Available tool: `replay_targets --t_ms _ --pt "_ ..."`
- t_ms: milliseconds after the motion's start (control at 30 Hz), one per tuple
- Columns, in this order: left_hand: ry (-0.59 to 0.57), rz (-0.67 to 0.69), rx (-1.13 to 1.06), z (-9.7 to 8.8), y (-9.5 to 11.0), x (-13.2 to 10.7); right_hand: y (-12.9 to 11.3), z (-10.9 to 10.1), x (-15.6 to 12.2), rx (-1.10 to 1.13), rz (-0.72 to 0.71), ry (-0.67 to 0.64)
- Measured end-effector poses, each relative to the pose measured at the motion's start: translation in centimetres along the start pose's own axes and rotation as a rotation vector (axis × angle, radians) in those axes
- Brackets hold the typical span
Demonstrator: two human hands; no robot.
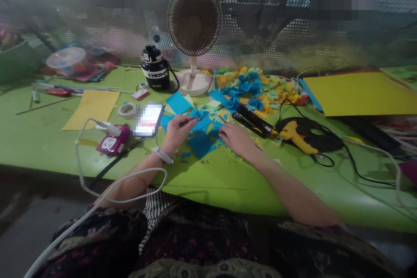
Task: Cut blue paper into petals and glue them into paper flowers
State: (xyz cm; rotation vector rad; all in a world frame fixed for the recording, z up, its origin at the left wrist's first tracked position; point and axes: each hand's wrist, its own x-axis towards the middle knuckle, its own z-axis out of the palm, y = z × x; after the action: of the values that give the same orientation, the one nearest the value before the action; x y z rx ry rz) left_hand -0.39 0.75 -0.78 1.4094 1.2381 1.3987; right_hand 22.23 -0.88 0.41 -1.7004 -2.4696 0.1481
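Straight in front of the fan (194, 19), the left hand (177, 134) pinches a folded blue paper (198, 117) narrowly between thumb and fingers, and a white watch (162, 155) sits on that wrist. The right hand (236, 135) lies just beside it, nearer the fan's right side, with its fingers curled down onto a blue square (201, 144); I can't tell whether it grips the paper or only rests there. Blue and yellow scraps (216, 115) are scattered around both hands.

Left of the fan stand a black bottle (155, 68) and, closer to the left hand, a phone (148, 120) with a blurred screen, a roll of tape (127, 110) and a pink socket (112, 140). Its white cable (130, 186) loops over the left forearm. Right of the fan lie paper flowers (244, 89), a black tool (250, 119) close by the right hand, a yellow glue gun (296, 137) and a yellow card (360, 93). The green table's (228, 191) near edge curves under both forearms, well toward the person from the fan, with open green surface between it and the hands.
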Motion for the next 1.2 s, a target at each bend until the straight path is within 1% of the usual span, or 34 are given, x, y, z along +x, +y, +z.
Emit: replay_targets --t_ms 67,133,200,267,367,467,633,767,967,1200 --pt "-0.102 -0.167 -0.119 0.2 0.6 -0.4 0.2 0.0 -0.2 0.117 0.029 0.034" --pt "-0.156 -0.286 -0.206 0.5 1.1 -0.8 0.2 -0.1 -0.3 0.271 0.053 0.074" --pt "-0.188 -0.372 -0.282 1.0 1.3 -1.2 0.1 -0.2 -0.5 0.419 0.06 0.116" --pt "-0.215 -0.419 -0.346 1.5 1.1 -1.5 -0.2 -0.3 -0.6 0.527 0.055 0.157" --pt "-0.241 -0.435 -0.405 1.9 0.4 -1.9 -0.9 -0.1 -0.7 0.627 0.045 0.215" --pt "-0.261 -0.442 -0.467 2.1 -0.2 -2.1 -1.5 0.1 -0.8 0.682 0.033 0.266" --pt "-0.257 -0.484 -0.556 2.1 -0.6 -2.3 -1.7 0.8 -0.6 0.676 0.035 0.275" --pt "-0.27 -0.511 -0.54 2.2 -0.6 -2.3 -1.6 1.1 -0.6 0.682 0.039 0.269" --pt "-0.294 -0.45 -0.528 2.1 -0.9 -2.2 -1.7 1.2 -0.7 0.672 0.036 0.279" --pt "-0.303 -0.451 -0.487 2.0 -1.0 -2.1 -2.1 1.5 -0.7 0.651 0.022 0.27"
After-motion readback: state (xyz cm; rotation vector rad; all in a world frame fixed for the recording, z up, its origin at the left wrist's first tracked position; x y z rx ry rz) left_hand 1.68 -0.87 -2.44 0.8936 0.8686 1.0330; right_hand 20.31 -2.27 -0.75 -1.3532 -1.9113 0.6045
